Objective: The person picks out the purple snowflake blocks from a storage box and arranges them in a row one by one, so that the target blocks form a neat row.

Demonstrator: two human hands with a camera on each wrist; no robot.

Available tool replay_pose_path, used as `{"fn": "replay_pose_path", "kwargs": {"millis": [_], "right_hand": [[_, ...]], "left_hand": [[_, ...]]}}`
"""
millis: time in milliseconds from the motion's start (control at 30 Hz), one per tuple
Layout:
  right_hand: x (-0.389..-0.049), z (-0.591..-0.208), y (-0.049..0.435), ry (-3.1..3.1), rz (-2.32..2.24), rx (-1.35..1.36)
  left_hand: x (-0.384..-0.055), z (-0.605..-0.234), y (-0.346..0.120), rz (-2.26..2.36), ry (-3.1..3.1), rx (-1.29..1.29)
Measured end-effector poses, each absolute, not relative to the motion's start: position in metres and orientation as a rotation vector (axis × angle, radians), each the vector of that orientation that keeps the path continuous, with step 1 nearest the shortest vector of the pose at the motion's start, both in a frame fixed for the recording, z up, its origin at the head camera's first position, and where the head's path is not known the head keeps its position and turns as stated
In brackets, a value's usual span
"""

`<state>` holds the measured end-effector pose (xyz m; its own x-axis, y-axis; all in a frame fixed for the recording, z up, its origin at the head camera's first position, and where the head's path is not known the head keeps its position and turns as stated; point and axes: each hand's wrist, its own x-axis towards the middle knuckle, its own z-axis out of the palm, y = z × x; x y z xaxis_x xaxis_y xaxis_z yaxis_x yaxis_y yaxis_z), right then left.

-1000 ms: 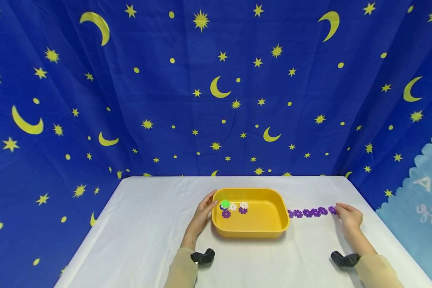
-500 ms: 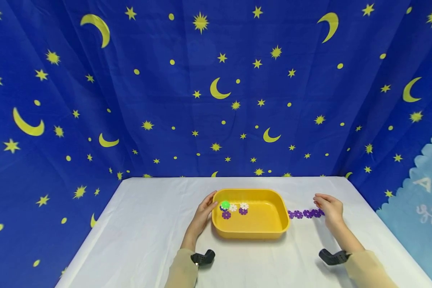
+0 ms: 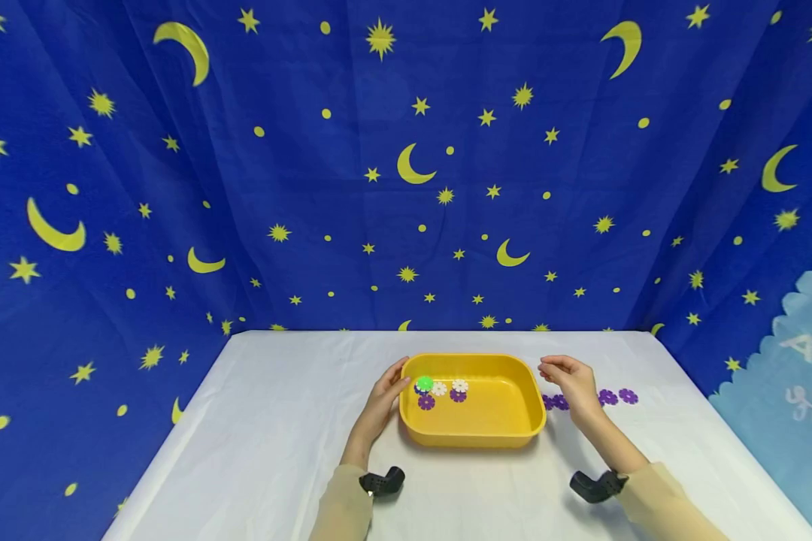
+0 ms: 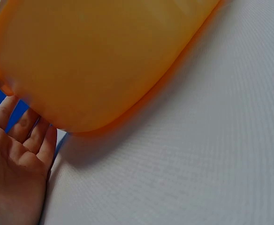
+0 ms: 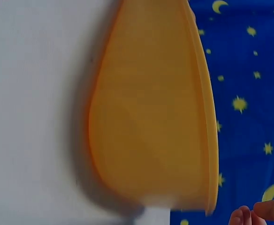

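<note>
My left hand holds the left end of a yellow plastic tub, thumb at the rim and fingers along the outside wall. In the left wrist view, the fingers show against that wall. Inside the tub's left half lie small flower-shaped plastic discs: a green disc, white discs and purple discs. Just beyond the tub's right rim hovers my right hand, fingers loosely bent and nothing visible in them. Beneath it, a row of purple flower discs runs rightward along the table, partly hidden by the hand.
A white cloth covers the table. Behind and to the sides hangs a blue curtain with yellow moons and stars. At the far right is a light blue panel with white lettering. A black wrist camera sits on each forearm.
My right hand has let go of the purple disc at the row's right end and moved left to the tub's right rim. The left hand and tub stay put.
</note>
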<state>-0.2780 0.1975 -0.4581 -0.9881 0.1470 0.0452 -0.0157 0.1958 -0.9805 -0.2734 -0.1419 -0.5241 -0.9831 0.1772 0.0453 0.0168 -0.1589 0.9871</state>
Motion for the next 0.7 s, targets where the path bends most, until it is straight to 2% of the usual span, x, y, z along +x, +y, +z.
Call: {"fn": "replay_pose_path", "kwargs": {"millis": [400, 700], "right_hand": [[-0.285, -0.465, 0.149, -2.389, 1.954, -0.038], [-0.291, -0.478, 0.113, -2.508, 1.862, 0.111]], "left_hand": [[-0.287, -0.547, -0.143, 2.311, 1.968, 0.187], [-0.286, -0.544, -0.143, 2.305, 1.98, 0.208]]}}
